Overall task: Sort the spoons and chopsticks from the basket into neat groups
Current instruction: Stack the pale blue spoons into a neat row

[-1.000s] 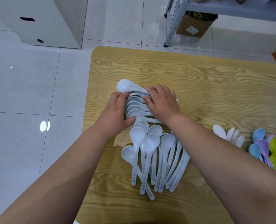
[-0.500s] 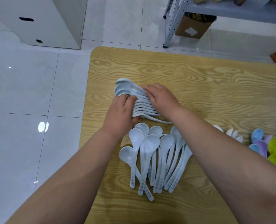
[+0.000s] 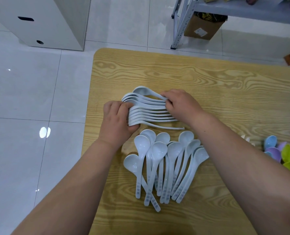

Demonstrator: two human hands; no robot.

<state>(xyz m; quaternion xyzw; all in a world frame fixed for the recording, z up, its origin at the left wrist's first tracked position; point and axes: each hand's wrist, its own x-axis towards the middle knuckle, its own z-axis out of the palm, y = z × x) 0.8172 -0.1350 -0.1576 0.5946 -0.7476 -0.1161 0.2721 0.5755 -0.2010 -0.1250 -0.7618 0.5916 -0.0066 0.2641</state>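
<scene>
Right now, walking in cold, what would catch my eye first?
Two hands hold a side-lying row of white spoons together on the wooden table, left hand at the bowls, right hand on the handles. Nearer the person lies a loose fan of more white spoons; bright coloured spoons sit at the far right.

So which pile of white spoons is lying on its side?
The far stack, squeezed between the left hand and right hand. The near pile lies loose, bowls up, untouched.
</scene>
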